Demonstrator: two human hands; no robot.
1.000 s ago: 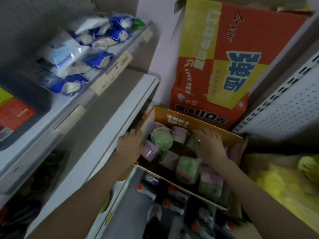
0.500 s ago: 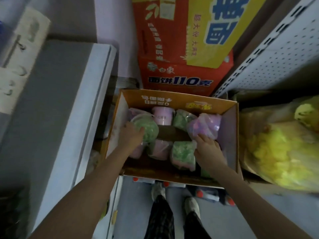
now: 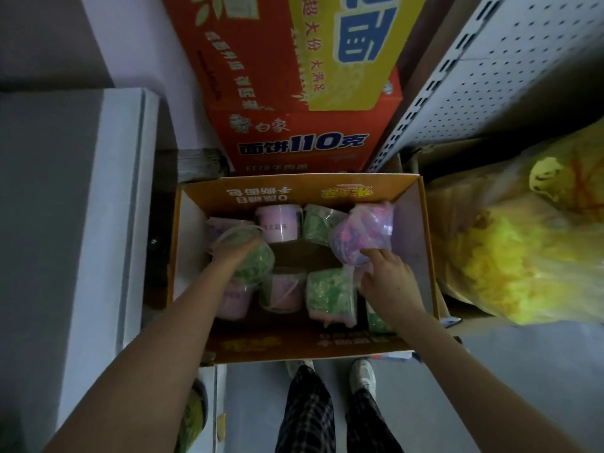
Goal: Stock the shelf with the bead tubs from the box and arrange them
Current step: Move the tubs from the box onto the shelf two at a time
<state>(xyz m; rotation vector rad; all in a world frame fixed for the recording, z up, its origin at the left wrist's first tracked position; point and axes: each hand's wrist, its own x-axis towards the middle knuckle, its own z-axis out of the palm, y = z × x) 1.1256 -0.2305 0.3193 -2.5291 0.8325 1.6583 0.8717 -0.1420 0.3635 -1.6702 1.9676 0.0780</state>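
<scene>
An open orange cardboard box [image 3: 421,243] sits on the floor below me with several pink and green bead tubs inside. My left hand [image 3: 233,256] is closed over a green bead tub [image 3: 258,259] at the box's left side, lifted above a pink tub [image 3: 233,299]. My right hand [image 3: 387,279] grips a pink-purple bead tub [image 3: 362,235] from below at the box's right, tilted on its side. Between my hands lie a pink tub [image 3: 282,292] and a green tub [image 3: 330,294]. Two more tubs, pink [image 3: 277,223] and green [image 3: 318,223], lie against the far wall.
A grey shelf board [image 3: 65,207] runs along the left. A red and yellow noodle carton [image 3: 294,93] stands behind the box. A white perforated shelf panel [image 3: 490,76] and a yellow plastic bag [image 3: 523,250] are at the right. My feet [image 3: 330,371] stand just before the box.
My view has tilted down from the shelves onto the box. Both hands went from resting on the tubs to gripping one each, the right hand raising a pink-purple tub.
</scene>
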